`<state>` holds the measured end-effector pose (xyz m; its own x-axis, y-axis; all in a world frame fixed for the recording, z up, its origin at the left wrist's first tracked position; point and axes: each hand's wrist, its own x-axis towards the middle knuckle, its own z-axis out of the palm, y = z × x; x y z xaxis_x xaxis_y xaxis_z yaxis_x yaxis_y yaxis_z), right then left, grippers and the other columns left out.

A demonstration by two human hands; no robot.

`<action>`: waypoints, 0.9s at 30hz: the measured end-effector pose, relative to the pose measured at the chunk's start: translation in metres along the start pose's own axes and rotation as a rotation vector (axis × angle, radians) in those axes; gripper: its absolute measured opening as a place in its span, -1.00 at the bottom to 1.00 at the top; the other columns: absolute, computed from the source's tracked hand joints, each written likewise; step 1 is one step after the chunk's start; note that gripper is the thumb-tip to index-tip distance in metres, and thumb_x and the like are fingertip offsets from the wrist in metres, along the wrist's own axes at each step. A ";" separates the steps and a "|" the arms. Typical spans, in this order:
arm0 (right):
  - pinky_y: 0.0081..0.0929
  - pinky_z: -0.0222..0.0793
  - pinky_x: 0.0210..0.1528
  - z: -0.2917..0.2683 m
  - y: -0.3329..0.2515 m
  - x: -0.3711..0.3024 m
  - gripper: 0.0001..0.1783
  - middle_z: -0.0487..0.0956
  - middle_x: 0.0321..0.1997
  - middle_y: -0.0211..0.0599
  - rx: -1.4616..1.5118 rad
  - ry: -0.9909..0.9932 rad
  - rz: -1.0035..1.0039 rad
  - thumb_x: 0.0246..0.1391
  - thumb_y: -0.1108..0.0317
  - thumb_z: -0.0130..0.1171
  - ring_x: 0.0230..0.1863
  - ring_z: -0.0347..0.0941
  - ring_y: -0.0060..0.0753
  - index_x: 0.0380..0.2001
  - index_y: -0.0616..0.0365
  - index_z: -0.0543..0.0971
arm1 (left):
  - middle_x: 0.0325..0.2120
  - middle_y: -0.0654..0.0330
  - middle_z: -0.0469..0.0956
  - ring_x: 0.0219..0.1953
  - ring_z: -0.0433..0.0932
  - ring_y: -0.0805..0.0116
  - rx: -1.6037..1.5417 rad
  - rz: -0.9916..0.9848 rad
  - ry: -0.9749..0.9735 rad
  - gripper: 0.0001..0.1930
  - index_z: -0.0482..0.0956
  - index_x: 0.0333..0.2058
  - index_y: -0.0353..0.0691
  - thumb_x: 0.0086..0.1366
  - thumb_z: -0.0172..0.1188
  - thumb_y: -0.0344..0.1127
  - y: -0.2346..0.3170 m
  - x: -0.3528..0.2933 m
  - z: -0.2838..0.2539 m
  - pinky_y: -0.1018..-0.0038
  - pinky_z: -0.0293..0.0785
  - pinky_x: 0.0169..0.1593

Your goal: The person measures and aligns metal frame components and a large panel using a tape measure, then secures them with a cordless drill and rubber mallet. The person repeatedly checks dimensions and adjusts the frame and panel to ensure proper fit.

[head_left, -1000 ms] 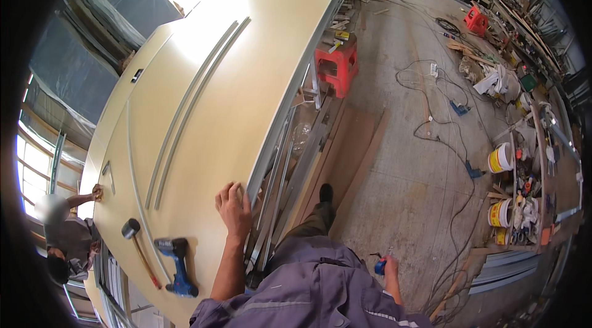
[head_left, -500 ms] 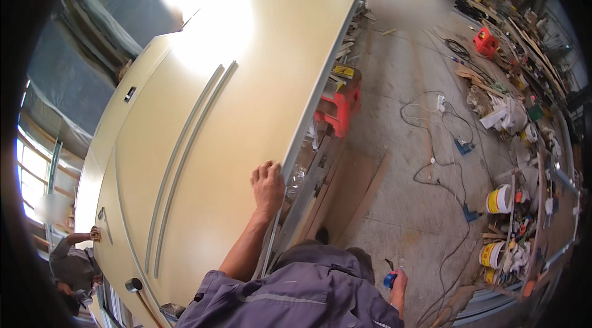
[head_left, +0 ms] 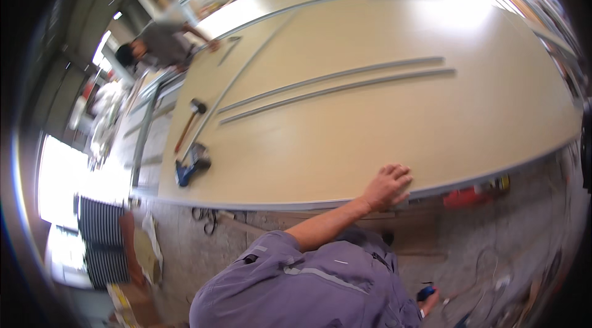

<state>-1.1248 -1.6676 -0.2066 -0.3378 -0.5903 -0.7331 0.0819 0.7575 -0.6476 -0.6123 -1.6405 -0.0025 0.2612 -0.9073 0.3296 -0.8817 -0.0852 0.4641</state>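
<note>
My left hand (head_left: 387, 187) rests on a large cream panel (head_left: 320, 155), close to its near metal-trimmed edge. Its fingers lie on the surface with nothing seen in them. Low at the right, beside my body, my right hand (head_left: 431, 301) is closed on a small blue and black tool (head_left: 425, 291), which looks like a tape measure; blur hides its details. Across the panel lie two grey metal strips, the nearer one (head_left: 339, 96) and the farther one (head_left: 333, 75). A longer thin strip (head_left: 246, 64) slants to their left.
A mallet (head_left: 187, 130) and a blue cordless drill (head_left: 192, 166) lie at the panel's left end. Beyond them, a co-worker's hand (head_left: 213, 45) touches the panel near an L-shaped tool (head_left: 230, 50). A red stool (head_left: 467, 197) stands under the near edge; cords (head_left: 490, 266) cross the floor.
My view has swung left, bringing the panel's left end, the drill and the co-worker further into sight. The left hand stays at the panel's edge; the right still holds the blue tool.
</note>
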 end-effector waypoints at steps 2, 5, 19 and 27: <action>-0.38 0.38 -0.34 0.036 -0.095 0.041 -0.75 0.43 -0.34 -0.48 0.029 -0.092 -0.053 0.11 0.00 0.16 -0.39 0.37 -0.48 -0.39 -0.09 0.53 | 0.11 0.09 0.41 0.23 0.28 0.06 0.011 -0.039 0.042 -0.55 0.51 0.02 -0.19 0.18 0.32 -0.16 0.006 0.001 -0.001 0.15 0.23 0.29; -0.47 0.39 -0.15 0.100 -0.221 0.083 -0.60 0.48 -0.24 -0.48 -0.015 -0.313 -0.363 0.25 -0.10 0.08 -0.24 0.42 -0.55 -0.13 -0.03 0.56 | 0.08 0.09 0.43 0.21 0.30 0.06 -0.014 -0.047 0.092 -0.57 0.53 -0.01 -0.20 0.17 0.32 -0.18 0.015 0.003 0.000 0.16 0.22 0.29; -0.44 0.33 -0.08 0.397 -0.225 -0.144 -0.55 0.54 -0.33 -0.37 -0.596 -0.650 -1.015 0.34 0.02 0.02 -0.24 0.37 -0.47 -0.26 0.26 0.58 | -0.13 0.06 0.56 -0.05 0.51 0.08 0.158 -0.536 0.621 -0.81 0.57 -0.13 -0.28 0.35 0.17 -0.33 -0.218 -0.109 -0.151 0.28 0.44 0.07; -0.39 0.41 -0.05 0.398 -0.205 -0.158 -0.53 0.67 -0.20 -0.08 -0.534 -0.259 -1.078 0.34 0.12 0.02 -0.20 0.53 -0.31 -0.12 0.41 0.61 | 0.11 -0.12 0.47 0.18 0.41 -0.07 0.502 -1.147 0.838 -0.38 0.43 0.15 -0.34 0.32 0.17 0.06 -0.524 -0.291 -0.366 0.15 0.29 0.25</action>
<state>-0.7153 -1.8406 -0.0407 0.2058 -0.9764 0.0651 -0.5380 -0.1685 -0.8259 -0.0825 -1.1815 -0.0408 0.8721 0.2238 0.4352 -0.0434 -0.8504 0.5243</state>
